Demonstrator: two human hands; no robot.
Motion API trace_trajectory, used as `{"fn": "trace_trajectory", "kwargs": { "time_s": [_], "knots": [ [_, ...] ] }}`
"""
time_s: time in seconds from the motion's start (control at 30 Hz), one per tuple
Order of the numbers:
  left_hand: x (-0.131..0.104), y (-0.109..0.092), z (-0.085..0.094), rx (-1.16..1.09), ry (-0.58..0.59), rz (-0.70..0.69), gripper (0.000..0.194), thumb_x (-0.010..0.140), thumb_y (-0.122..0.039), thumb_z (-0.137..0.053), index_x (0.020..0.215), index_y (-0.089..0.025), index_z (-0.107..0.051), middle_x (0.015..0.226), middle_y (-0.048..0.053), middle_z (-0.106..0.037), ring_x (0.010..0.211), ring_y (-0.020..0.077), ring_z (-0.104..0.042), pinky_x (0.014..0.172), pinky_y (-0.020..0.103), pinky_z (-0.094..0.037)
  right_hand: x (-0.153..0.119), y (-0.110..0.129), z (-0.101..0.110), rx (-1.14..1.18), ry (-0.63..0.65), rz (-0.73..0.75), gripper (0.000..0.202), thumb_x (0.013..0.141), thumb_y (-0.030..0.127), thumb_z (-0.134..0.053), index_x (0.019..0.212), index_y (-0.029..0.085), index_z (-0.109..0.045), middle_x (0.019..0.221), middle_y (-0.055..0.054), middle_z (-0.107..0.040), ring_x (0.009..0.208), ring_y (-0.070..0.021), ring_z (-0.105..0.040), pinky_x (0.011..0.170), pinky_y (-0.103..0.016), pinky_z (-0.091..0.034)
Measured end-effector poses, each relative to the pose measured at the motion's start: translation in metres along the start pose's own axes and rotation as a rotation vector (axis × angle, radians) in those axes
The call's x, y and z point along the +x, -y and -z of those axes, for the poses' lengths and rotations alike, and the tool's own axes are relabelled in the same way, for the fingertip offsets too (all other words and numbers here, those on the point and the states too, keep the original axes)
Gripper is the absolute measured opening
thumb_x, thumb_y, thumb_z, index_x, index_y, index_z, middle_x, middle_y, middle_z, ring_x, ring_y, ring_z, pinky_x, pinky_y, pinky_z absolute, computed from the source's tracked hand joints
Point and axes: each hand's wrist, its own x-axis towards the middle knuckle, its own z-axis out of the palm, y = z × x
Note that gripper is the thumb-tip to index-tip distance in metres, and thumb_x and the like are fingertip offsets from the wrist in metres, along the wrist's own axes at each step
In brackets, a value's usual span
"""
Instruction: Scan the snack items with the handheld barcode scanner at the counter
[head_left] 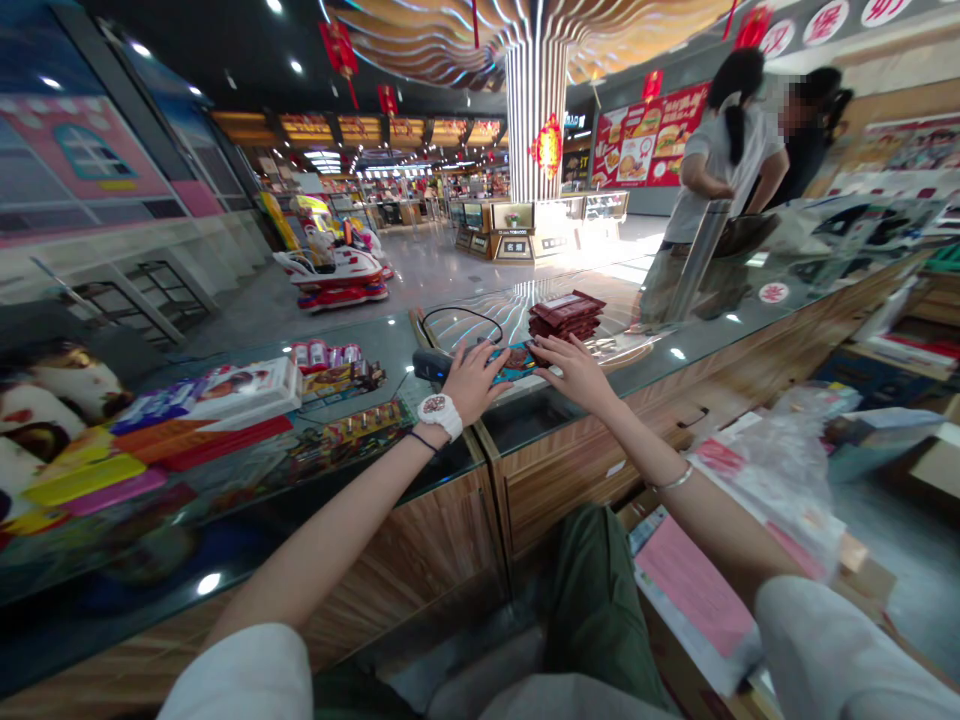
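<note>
A small blue snack packet point(523, 362) with a brown picture on it lies at the counter top between my hands. My left hand point(474, 380), with a white watch on its wrist, grips the packet's left end with its fingers spread over it. At the right end, my right hand point(576, 376) has its thumb and fingers around the packet's edge. Just behind my right hand is a stack of dark red packets point(568, 314). A black handheld device point(430, 366) with a small blue light rests against the left side of my left hand, and a black cable point(459, 312) loops behind it.
Boxed and bagged goods point(240, 392) cover the glass counter point(390, 340) on the left. A metal post point(701, 255) rises at the right, near two people point(739, 150). Below the counter at right are a plastic bag point(787, 460) and an open carton with pink paper point(697, 580).
</note>
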Motion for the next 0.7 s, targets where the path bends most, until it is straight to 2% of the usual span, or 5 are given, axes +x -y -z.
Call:
{"fn": "trace_trajectory", "kwargs": {
  "time_s": [0.33, 0.7],
  "knots": [
    [-0.019, 0.040, 0.041, 0.089, -0.074, 0.055, 0.058, 0.096, -0.034, -0.053, 0.151, -0.020, -0.041, 0.153, 0.015, -0.046, 0.148, 0.0296, -0.033, 0.124, 0.059, -0.013, 0.052, 0.032, -0.013, 0.009, -0.103, 0.171, 0.038, 0.096, 0.035, -0.058, 0.132, 0.024, -0.062, 0.145, -0.008, -0.057, 0.137, -0.0270, -0.051, 0.120, -0.056, -0.031],
    [-0.051, 0.089, 0.064, 0.176, -0.145, 0.174, 0.054, 0.096, -0.030, -0.051, 0.149, -0.024, -0.044, 0.155, 0.012, -0.045, 0.149, 0.0284, -0.033, 0.123, 0.060, -0.012, 0.116, 0.070, -0.048, 0.097, -0.115, 0.352, 0.036, 0.089, 0.026, -0.061, 0.125, 0.020, -0.063, 0.146, -0.010, -0.056, 0.139, -0.0272, -0.047, 0.120, -0.054, -0.032]
  ]
}}
